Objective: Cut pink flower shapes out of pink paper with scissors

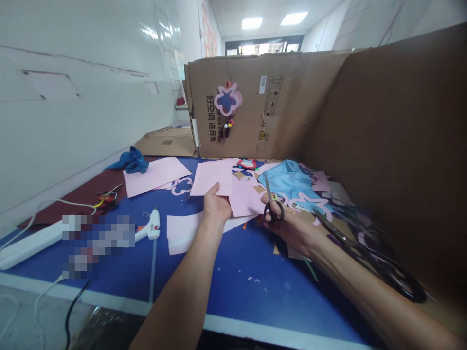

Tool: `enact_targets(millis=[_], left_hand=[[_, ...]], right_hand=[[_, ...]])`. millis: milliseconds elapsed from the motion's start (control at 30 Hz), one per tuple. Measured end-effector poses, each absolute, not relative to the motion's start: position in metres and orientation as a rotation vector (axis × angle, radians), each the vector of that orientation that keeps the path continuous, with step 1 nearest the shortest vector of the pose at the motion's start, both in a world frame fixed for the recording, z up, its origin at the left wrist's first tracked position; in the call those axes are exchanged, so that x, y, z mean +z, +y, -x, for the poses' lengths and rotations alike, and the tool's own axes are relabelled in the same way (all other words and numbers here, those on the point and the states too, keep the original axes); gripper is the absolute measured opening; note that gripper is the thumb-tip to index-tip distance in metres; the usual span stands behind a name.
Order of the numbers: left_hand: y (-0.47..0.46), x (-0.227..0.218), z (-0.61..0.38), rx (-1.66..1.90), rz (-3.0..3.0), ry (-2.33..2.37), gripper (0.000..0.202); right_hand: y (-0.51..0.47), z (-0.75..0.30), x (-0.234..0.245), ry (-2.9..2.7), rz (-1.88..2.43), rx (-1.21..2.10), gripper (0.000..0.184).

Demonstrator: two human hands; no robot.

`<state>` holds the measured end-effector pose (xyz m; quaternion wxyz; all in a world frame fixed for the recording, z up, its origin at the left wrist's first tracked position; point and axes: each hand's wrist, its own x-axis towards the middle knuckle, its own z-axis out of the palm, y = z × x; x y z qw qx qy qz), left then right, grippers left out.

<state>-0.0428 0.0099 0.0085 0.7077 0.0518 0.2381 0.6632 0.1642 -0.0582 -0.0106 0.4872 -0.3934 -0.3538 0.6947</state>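
My left hand (216,204) pinches the near edge of a pink paper sheet (213,176) lying on the blue table (241,272). Close to its right, my right hand (288,226) grips a pair of black-handled scissors (272,201), blades pointing up and away over more pink paper (244,199). A light blue sheet (292,180) and pink cut-out shapes (310,200) lie just beyond the scissors.
A white glue gun (149,227) and a white power strip (29,243) lie left. Another pink sheet (155,175) and a blue cloth (131,161) are farther left. Cardboard walls (383,136) stand behind and right. Large black scissors (379,265) rest at the right.
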Motion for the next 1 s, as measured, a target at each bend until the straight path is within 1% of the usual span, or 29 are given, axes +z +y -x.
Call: enact_targets(millis=[133, 233, 400, 567, 700, 900, 1000], left_hand=[[0.013, 0.002, 0.037, 1.422, -0.106, 0.825, 0.028], [0.015, -0.004, 0.033, 1.421, -0.094, 0.910, 0.027], [0.016, -0.001, 0.032, 1.473, -0.085, 0.874, 0.030], [0.014, 0.011, 0.038, 1.565, -0.127, 0.651, 0.033], [0.008, 0.017, 0.039, 1.524, -0.193, 0.536, 0.034], [-0.002, 0.024, 0.030, 1.507, -0.285, 0.484, 0.035], [-0.005, 0.027, 0.028, 1.534, -0.316, 0.446, 0.038]], right_hand=[[-0.057, -0.164, -0.008, -0.828, 0.989, 1.722, 0.042], [-0.058, -0.165, -0.009, -0.828, 0.998, 1.761, 0.038], [-0.065, -0.168, -0.014, -0.818, 1.031, 1.799, 0.036], [-0.069, -0.165, -0.008, -0.758, 0.931, 1.891, 0.034], [-0.062, -0.153, 0.000, -0.782, 0.855, 1.788, 0.039], [-0.049, -0.153, 0.003, -0.986, 0.838, 1.482, 0.035], [-0.051, -0.162, 0.005, -0.906, 0.879, 1.527, 0.035]])
